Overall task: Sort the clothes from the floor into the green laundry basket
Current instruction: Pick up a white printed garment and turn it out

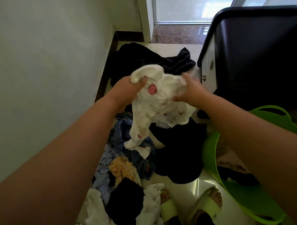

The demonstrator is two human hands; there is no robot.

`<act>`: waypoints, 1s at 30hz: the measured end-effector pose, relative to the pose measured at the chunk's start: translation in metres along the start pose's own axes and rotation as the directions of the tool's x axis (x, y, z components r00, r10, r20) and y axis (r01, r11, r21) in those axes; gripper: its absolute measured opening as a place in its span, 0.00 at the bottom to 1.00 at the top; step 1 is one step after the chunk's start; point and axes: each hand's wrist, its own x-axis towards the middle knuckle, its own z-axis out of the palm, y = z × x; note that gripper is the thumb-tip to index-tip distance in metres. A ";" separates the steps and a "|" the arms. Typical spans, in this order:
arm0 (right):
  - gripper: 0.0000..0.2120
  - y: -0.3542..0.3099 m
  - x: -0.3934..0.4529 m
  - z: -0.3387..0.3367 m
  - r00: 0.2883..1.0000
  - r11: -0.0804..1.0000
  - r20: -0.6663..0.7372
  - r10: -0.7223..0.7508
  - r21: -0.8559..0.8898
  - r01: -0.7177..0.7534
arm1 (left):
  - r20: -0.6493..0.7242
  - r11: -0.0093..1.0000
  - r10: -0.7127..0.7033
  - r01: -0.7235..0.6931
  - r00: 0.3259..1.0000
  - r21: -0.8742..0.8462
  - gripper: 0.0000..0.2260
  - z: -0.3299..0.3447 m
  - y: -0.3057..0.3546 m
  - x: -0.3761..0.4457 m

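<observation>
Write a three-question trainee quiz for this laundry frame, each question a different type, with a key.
1. True or false: the white cherry-print garment is held by both hands.
2. Where is the green laundry basket? A) at the person's right B) against the left wall C) on the black-topped cabinet
3. Fill in: the beige garment lies on the ____.

Key
1. True: the left hand grips its upper end and the right hand grips its other side.
2. A
3. floor, among the pile of clothes.
</observation>
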 end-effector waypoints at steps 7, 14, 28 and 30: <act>0.16 -0.045 -0.013 -0.001 0.882 0.901 0.205 -0.423 -0.003 0.433 | -0.185 0.891 0.345 -0.260 0.920 0.371 0.15 0.033 -0.011 -0.003; 0.14 -0.051 -0.016 -0.012 0.884 0.624 0.175 -0.434 0.766 0.155 | -0.038 0.977 0.157 -0.149 0.987 0.150 0.26 0.049 -0.066 -0.009; 0.16 -0.007 -0.017 -0.019 0.992 0.825 -0.123 -0.007 0.559 0.076 | -0.192 0.876 -0.346 0.389 0.918 0.285 0.14 0.018 -0.068 -0.010; 0.18 -0.001 -0.016 -0.007 0.998 0.833 -0.065 -0.018 0.551 0.051 | -0.188 0.900 -0.435 0.433 0.881 -0.052 0.15 0.027 -0.056 -0.004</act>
